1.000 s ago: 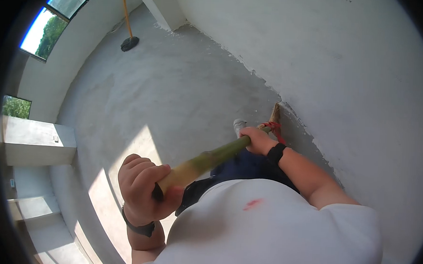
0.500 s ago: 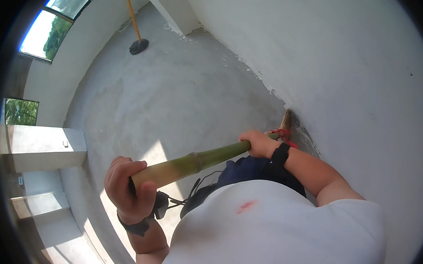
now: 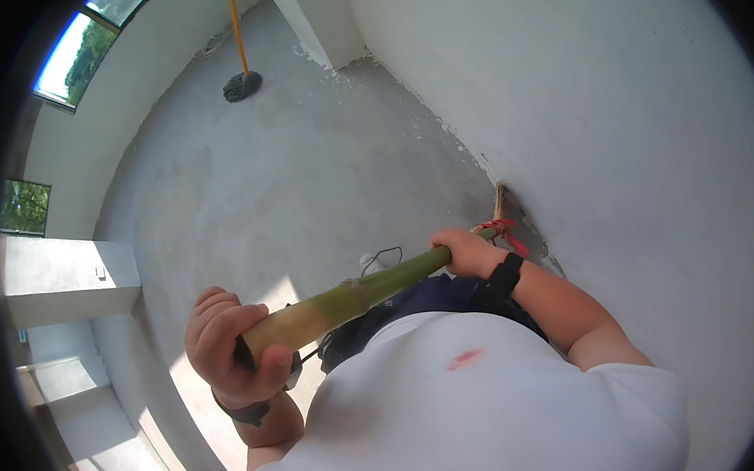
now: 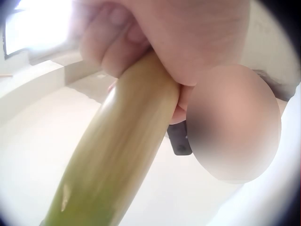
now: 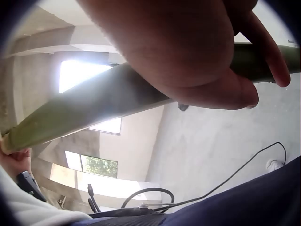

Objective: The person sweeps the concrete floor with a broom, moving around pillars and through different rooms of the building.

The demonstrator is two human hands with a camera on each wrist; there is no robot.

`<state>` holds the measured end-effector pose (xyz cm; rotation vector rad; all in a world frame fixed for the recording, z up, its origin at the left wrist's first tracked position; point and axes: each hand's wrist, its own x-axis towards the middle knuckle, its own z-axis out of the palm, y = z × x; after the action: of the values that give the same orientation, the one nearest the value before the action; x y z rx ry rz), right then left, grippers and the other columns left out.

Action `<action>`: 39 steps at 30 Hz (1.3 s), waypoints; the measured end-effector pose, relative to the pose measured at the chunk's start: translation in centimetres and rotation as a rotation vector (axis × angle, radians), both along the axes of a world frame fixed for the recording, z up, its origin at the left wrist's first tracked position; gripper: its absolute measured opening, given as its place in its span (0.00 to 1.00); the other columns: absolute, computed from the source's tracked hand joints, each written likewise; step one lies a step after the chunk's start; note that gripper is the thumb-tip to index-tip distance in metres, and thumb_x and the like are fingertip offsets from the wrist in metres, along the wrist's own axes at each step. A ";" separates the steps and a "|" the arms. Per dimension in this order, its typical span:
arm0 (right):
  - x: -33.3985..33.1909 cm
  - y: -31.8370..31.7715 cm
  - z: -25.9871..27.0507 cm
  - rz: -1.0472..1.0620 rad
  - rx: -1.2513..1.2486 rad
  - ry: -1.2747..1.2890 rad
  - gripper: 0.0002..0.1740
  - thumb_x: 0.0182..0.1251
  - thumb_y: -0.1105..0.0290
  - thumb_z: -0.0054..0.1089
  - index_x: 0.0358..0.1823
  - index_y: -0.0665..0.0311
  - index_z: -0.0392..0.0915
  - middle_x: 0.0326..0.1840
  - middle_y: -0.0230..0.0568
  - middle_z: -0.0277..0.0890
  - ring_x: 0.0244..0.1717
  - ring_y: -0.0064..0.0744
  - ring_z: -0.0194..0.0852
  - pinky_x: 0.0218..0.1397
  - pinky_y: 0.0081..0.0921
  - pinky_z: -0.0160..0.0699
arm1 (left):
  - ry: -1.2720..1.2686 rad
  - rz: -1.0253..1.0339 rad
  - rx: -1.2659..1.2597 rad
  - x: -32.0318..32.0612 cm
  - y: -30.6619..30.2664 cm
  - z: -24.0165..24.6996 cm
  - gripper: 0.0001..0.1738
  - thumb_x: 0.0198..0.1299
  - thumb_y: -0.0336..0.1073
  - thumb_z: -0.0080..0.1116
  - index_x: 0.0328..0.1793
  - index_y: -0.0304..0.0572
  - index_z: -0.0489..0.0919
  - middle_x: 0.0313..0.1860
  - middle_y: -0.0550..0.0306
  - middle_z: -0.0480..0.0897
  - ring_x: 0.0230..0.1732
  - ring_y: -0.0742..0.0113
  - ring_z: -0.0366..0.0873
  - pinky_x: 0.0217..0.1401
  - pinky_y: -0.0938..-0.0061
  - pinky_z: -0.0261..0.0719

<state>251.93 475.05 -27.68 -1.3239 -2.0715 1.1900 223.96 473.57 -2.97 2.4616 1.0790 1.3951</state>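
A thick green bamboo pole (image 3: 352, 298), pale toward its top end, slants across the front of the body in the head view. My left hand (image 3: 233, 347) holds that top end, fingers and thumb about it; the left wrist view shows the pale bamboo (image 4: 127, 113) running out from under the hand. Farther down, my right hand (image 3: 468, 256) grips the narrower part, with its thumb and a finger around the bamboo in the right wrist view. Beyond it, a red strip (image 3: 505, 229) is tied where the pole meets a straw-coloured broom head (image 3: 501, 199) at the wall's foot.
A white wall (image 3: 588, 119) rises on the right. Grey concrete floor (image 3: 295, 171) spreads ahead, with a mop (image 3: 242, 86) standing toward the far end. A black cable (image 5: 235, 172) hangs near the dark trousers (image 5: 244, 197).
My left hand and the pole's top end have shifted left since one second ago. My right hand still grips the lower pole; the broom head has moved slightly along the wall's foot.
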 end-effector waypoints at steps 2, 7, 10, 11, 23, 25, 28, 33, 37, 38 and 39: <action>-3.3 3.0 -1.2 0.020 0.029 -0.037 0.12 0.42 0.82 0.53 0.31 0.61 0.71 0.29 0.47 0.73 0.37 0.53 0.72 0.37 0.39 0.68 | -0.003 -0.053 -0.062 -2.1 3.2 -0.8 0.16 0.43 0.45 0.63 0.22 0.41 0.73 0.11 0.62 0.64 0.12 0.66 0.58 0.21 0.72 0.55; -10.8 11.1 -0.9 -0.060 0.138 0.028 0.11 0.44 0.82 0.54 0.31 0.62 0.71 0.29 0.47 0.73 0.36 0.52 0.72 0.36 0.38 0.68 | 0.227 -0.183 0.020 -8.4 8.5 2.6 0.19 0.41 0.49 0.65 0.25 0.42 0.74 0.12 0.64 0.63 0.13 0.68 0.58 0.22 0.72 0.54; -14.3 15.1 0.0 -0.114 0.165 0.052 0.09 0.47 0.82 0.52 0.31 0.63 0.71 0.28 0.48 0.72 0.35 0.52 0.71 0.35 0.39 0.68 | 0.359 -0.293 0.012 -11.4 10.4 3.3 0.24 0.45 0.55 0.63 0.30 0.40 0.74 0.15 0.62 0.63 0.19 0.65 0.61 0.25 0.69 0.59; -15.3 15.8 0.9 -0.120 0.177 0.057 0.09 0.47 0.82 0.52 0.31 0.63 0.71 0.28 0.49 0.72 0.35 0.52 0.71 0.36 0.39 0.68 | 0.236 -0.228 0.052 -12.2 11.4 3.2 0.24 0.44 0.55 0.65 0.29 0.41 0.74 0.13 0.63 0.62 0.16 0.67 0.60 0.24 0.70 0.58; -17.1 24.9 -1.7 0.072 0.075 -0.128 0.12 0.44 0.82 0.54 0.33 0.59 0.72 0.31 0.47 0.74 0.39 0.52 0.73 0.40 0.37 0.70 | 0.165 -0.046 0.004 -15.9 19.8 0.2 0.14 0.38 0.41 0.65 0.25 0.42 0.75 0.11 0.64 0.64 0.13 0.66 0.59 0.22 0.72 0.54; -18.4 26.6 -1.6 0.074 0.056 -0.087 0.11 0.45 0.80 0.54 0.32 0.59 0.72 0.31 0.47 0.74 0.39 0.51 0.73 0.39 0.37 0.70 | 0.222 0.004 -0.002 -15.7 20.0 1.0 0.14 0.39 0.42 0.64 0.25 0.42 0.74 0.12 0.64 0.63 0.13 0.66 0.59 0.23 0.72 0.54; -19.3 30.8 -0.3 0.084 0.085 -0.026 0.09 0.47 0.78 0.54 0.32 0.60 0.72 0.31 0.48 0.74 0.38 0.51 0.72 0.39 0.37 0.70 | 0.294 0.095 -0.012 -14.8 21.1 1.8 0.19 0.45 0.50 0.62 0.27 0.41 0.74 0.12 0.63 0.61 0.14 0.66 0.57 0.23 0.71 0.53; -18.5 37.4 1.7 0.213 0.041 0.022 0.09 0.46 0.79 0.54 0.32 0.60 0.72 0.31 0.46 0.74 0.38 0.51 0.72 0.39 0.37 0.70 | -0.011 0.374 0.043 -14.1 26.4 -0.1 0.27 0.53 0.60 0.55 0.28 0.39 0.72 0.14 0.60 0.60 0.15 0.65 0.56 0.22 0.70 0.53; -14.5 44.2 0.7 0.238 0.026 -0.020 0.09 0.45 0.79 0.54 0.30 0.60 0.72 0.31 0.46 0.74 0.38 0.51 0.72 0.38 0.38 0.69 | 0.049 0.438 -0.105 -10.3 31.7 -0.7 0.27 0.53 0.59 0.55 0.27 0.38 0.72 0.15 0.61 0.61 0.17 0.65 0.58 0.23 0.70 0.54; -13.8 46.0 0.5 0.244 0.034 -0.015 0.09 0.45 0.80 0.54 0.30 0.60 0.72 0.31 0.46 0.73 0.38 0.51 0.71 0.38 0.38 0.69 | 0.078 0.455 -0.106 -9.0 33.0 -0.7 0.27 0.53 0.59 0.55 0.27 0.38 0.72 0.16 0.61 0.61 0.17 0.65 0.58 0.23 0.70 0.54; -13.4 47.9 0.3 0.277 0.028 -0.014 0.09 0.45 0.80 0.54 0.30 0.60 0.71 0.31 0.46 0.73 0.38 0.51 0.71 0.38 0.38 0.69 | 0.107 0.474 -0.105 -7.8 34.3 -0.7 0.27 0.53 0.58 0.56 0.27 0.38 0.72 0.16 0.61 0.62 0.16 0.65 0.58 0.23 0.70 0.53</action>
<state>238.56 522.96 -27.34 -1.0598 -2.3296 1.2586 216.11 507.88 -3.62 2.3199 1.7998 1.2738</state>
